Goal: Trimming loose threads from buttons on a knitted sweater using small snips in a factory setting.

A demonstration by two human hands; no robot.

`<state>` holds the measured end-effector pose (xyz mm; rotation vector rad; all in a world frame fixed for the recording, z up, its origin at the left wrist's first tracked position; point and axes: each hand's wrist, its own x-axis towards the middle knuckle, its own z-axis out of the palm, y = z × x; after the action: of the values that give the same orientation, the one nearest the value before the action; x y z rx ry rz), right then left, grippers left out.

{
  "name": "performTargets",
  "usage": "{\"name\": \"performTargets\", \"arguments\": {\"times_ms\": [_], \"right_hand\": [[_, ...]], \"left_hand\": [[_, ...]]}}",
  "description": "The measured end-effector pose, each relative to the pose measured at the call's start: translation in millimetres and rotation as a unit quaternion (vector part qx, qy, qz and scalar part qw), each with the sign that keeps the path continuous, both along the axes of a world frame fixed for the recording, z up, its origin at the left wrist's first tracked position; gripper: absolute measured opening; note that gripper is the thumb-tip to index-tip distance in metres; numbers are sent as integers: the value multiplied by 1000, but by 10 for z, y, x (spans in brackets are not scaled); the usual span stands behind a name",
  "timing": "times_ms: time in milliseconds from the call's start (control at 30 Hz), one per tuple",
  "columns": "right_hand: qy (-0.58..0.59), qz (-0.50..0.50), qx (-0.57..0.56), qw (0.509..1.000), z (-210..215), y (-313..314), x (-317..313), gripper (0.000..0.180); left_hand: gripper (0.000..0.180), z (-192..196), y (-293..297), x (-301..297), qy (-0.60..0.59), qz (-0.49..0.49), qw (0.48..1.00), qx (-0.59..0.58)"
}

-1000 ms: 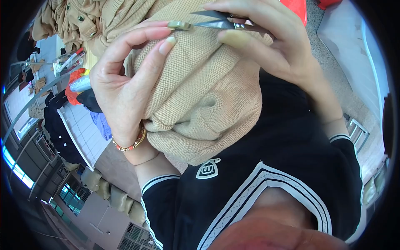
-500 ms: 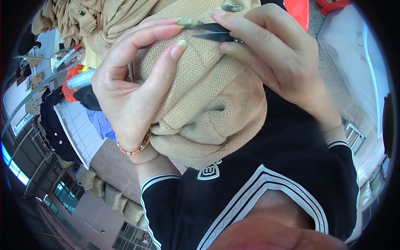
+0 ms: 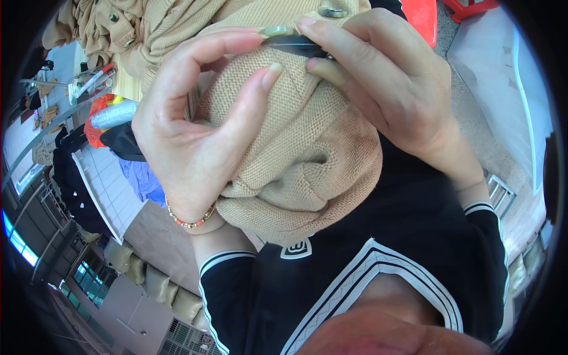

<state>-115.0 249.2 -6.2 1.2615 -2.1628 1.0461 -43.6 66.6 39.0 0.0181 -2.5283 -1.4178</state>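
A tan knitted cardigan is bunched up in front of my chest. My left hand curls around its upper left, with the thumb lying on the knit and the index fingertip against a greenish button. In my right hand, between thumb and fingers, are dark thread snips. Their blades lie close together just under that button, pointing left. Another button shows above my right fingertips. My right palm hides the handle end of the snips.
More tan knitwear with buttons is heaped at the upper left. Below it are a silvery roll and blue-violet cloth. A red plastic thing stands at the upper right, beside a pale sheet-like panel.
The snips' blades were apart and have come together beneath the button. My left thumb has slid up and to the right across the knit.
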Motion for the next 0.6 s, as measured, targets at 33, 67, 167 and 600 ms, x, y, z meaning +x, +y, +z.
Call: {"name": "performTargets", "arguments": {"times_ms": [33,67,167,600], "right_hand": [[-1,-3,1,1000,8,0,1,43],[0,-3,2,1000,13,1,0,43],[22,-7,8,1000,18,7,-3,42],[-284,-78,111,949,504,-89,24,34]], "left_hand": [[27,2,0,-2,0,0,1000,1],[28,5,-1,-4,2,-3,1000,-7],[28,20,13,-2,2,-5,1000,-18],[21,124,-603,445,28,57,997,36]]}}
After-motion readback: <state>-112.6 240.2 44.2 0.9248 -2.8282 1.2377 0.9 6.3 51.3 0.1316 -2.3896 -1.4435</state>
